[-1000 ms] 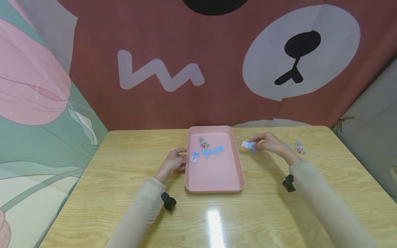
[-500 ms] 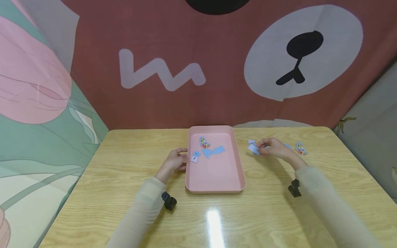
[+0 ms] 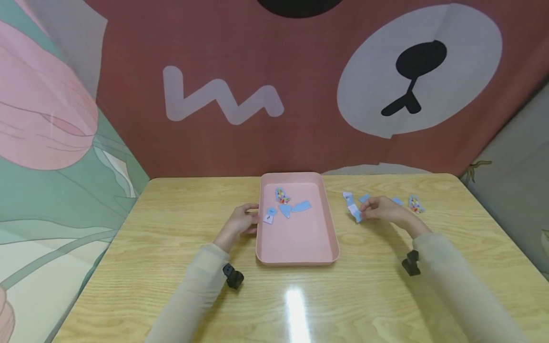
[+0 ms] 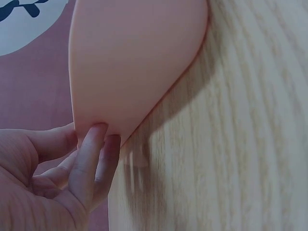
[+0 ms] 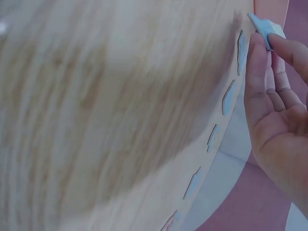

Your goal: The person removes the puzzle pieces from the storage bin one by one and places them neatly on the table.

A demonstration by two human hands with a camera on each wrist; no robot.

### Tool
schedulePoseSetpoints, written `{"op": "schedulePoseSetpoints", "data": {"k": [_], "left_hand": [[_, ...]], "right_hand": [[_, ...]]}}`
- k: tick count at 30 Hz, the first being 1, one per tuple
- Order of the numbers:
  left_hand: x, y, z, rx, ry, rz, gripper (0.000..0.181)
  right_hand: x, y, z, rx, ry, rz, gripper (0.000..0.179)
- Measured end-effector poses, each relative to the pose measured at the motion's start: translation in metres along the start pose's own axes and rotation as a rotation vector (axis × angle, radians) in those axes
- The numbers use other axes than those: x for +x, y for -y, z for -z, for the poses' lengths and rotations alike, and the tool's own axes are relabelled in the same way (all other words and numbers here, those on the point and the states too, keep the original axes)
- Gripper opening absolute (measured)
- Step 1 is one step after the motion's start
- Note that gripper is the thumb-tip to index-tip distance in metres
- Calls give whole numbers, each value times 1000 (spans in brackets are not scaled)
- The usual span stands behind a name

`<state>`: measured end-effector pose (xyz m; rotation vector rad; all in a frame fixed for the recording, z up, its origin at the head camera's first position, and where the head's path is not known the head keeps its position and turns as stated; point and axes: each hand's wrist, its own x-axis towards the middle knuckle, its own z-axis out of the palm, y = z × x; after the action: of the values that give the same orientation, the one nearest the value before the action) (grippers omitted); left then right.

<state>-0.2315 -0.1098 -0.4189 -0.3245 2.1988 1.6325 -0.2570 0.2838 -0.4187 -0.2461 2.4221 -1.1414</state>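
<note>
My left hand (image 3: 241,221) holds the pink tray (image 3: 296,243) at its left side. In the left wrist view, fingertips (image 4: 99,129) press the tray's outer wall while another finger reaches the rim. To the right of the tray, my right hand (image 3: 377,209) pinches a flat light blue and white cut-out piece (image 3: 355,213) between thumb and fingertips. The right wrist view shows this piece (image 5: 262,30) tilted in the grip. Inside the tray lie a multicoloured piece (image 3: 281,196), a blue triangular piece (image 3: 285,211), a blue oblong piece (image 3: 301,206) and a white-and-blue piece (image 3: 268,218).
On the wooden table (image 3: 171,267), right of the tray, several flat pieces lie in a row, among them a blue-and-white piece (image 3: 348,195), a blue piece (image 3: 364,198) and a multicoloured piece (image 3: 415,204). A patterned cloth (image 3: 223,143) rises behind the table's far edge.
My right hand has moved slightly right and nearer, carrying the pinched piece lower and turning it more upright. Pieces it covered now show behind it. The left hand and tray stay put.
</note>
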Motion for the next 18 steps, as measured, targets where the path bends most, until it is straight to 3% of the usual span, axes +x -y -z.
{"op": "schedulePoseSetpoints", "data": {"k": [5, 10, 18], "left_hand": [[1, 0, 0, 6, -2, -3, 47], [0, 0, 1, 8, -1, -6, 48], [0, 0, 0, 6, -1, 7, 47]], "right_hand": [[-1, -5, 0, 97, 48, 8, 40], [-3, -11, 1, 121, 91, 50, 55], [-2, -12, -2, 126, 107, 77, 52]]}}
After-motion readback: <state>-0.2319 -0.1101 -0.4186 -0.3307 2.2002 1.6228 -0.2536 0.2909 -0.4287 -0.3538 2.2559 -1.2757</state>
